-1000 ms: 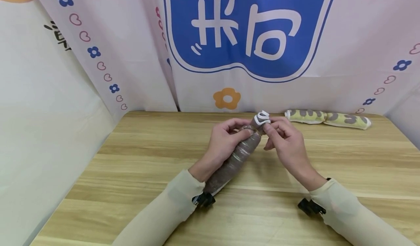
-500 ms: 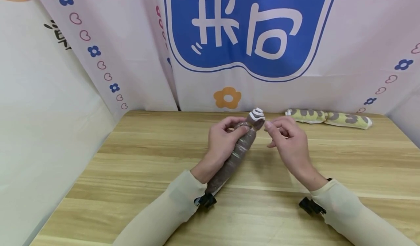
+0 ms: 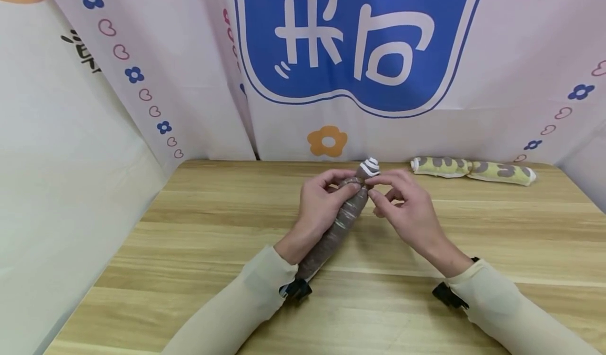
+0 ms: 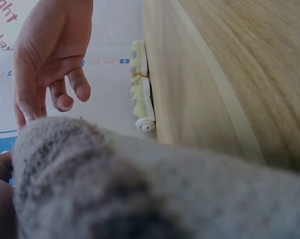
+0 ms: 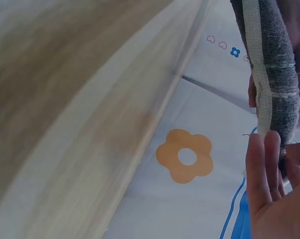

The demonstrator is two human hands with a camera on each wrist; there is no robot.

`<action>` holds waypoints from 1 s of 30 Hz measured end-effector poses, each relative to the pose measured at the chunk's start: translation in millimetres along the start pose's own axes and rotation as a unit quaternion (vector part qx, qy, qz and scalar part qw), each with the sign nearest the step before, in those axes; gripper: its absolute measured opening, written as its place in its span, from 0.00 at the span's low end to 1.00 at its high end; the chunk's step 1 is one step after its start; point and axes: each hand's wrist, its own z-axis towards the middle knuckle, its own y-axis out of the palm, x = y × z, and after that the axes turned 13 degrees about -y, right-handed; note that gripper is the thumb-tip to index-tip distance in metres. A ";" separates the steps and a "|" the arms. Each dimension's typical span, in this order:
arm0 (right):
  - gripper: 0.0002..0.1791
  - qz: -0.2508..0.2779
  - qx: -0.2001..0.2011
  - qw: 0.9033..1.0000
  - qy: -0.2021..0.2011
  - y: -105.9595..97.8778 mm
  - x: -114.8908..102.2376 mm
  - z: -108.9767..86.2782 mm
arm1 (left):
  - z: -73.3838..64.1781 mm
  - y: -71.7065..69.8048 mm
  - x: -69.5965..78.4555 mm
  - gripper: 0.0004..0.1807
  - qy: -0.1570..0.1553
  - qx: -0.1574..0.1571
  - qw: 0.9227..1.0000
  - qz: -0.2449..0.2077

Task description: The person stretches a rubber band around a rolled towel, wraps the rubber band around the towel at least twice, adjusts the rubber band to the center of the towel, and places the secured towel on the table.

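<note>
A grey-brown rolled towel (image 3: 342, 223) slants away across the table, its coiled white-edged end uppermost. My left hand (image 3: 318, 202) grips it just below that end, thumb on top. A thin tan rubber band (image 3: 362, 183) appears to circle the narrowed neck there. At this neck, my right hand (image 3: 409, 205) pinches the band with thumb and index finger; the contact is partly hidden. The right wrist view shows the towel's (image 5: 282, 74) pale edge running down to the fingertips. In the left wrist view the towel (image 4: 60, 149) fills the foreground, blurred.
A second rolled towel (image 3: 502, 172), yellow with grey patches and tied at its middle, lies along the wooden table's (image 3: 189, 239) back right edge. Behind the table hangs a white printed curtain (image 3: 284, 129). Black wrist cameras (image 3: 297, 290) sit on both sleeves.
The towel's coiled end has shifted slightly left with my left hand. My right hand drew a little away from the neck, then came back left to it.
</note>
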 end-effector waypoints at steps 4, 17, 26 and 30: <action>0.14 0.043 -0.013 0.998 0.052 -0.8 -2.1 1.8 | 0.3 -1.0 -1.2 0.10 0.010 -0.001 1.000 0.008; 0.15 0.107 -0.029 0.982 0.152 -2.3 -4.4 3.8 | -1.4 2.2 -4.0 0.10 0.046 -0.007 0.999 0.011; 0.09 0.089 -0.020 0.981 0.170 -3.4 -2.6 2.2 | -5.4 7.0 -3.0 0.08 0.081 -0.005 0.995 0.054; 0.06 0.093 -0.021 0.983 0.156 -3.4 -1.8 1.8 | -5.9 7.9 -3.4 0.08 0.083 0.001 0.995 0.053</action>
